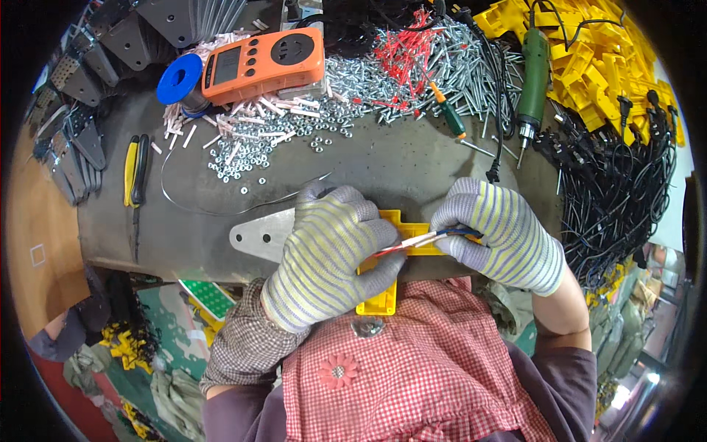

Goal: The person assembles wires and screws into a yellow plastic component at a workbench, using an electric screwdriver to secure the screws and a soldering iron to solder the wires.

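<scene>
My left hand (335, 254), in a striped knit glove, lies over a yellow plastic housing (377, 300). Its thumb and fingertips are closed on a red wire with a white sleeve (407, 244). My right hand (508, 232), gloved alike, pinches a dark blue wire (458, 231); its end reaches the white-sleeved one between my hands. A grey metal plate (254, 237) with two holes sticks out to the left from under my left hand. Whether the plate is joined to the housing is hidden.
Behind my hands lie loose nuts (239, 155), screws (471, 74), an orange meter (264, 65) and a blue spool (179, 79). Yellow-handled pliers (134, 173) rest at left. At right are a green electric screwdriver (533, 81), black cords (618, 199) and yellow housings (589, 70).
</scene>
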The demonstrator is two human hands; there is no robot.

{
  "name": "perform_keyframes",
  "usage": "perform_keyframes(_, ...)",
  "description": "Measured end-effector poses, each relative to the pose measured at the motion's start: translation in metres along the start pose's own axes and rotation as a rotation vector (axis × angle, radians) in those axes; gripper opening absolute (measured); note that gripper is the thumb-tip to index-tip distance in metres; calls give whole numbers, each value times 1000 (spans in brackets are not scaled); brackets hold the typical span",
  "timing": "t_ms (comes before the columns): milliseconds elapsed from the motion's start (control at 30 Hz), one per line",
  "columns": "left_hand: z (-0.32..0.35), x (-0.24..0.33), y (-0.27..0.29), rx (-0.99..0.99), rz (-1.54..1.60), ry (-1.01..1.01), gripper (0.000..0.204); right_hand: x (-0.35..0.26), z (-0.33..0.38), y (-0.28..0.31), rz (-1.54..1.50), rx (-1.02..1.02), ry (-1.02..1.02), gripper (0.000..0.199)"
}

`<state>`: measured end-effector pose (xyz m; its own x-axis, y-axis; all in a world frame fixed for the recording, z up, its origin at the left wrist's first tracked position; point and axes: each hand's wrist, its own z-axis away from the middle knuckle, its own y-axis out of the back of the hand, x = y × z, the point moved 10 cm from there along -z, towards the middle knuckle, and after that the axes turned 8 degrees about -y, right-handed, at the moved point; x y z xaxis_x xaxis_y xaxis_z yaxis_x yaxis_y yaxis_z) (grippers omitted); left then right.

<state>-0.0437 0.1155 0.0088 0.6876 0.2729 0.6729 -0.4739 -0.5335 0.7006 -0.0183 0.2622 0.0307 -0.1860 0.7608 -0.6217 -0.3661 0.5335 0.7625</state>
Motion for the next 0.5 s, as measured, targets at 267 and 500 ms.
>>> perform_keyframes(267, -1, 3, 5, 59, -11, -23, 20, -8, -1, 9, -142, 128, -66, 13)
perform_keyframes(500, -1, 0, 4, -5, 10, 7, 24, 12, -6, -11, -349, -2, -193, 18)
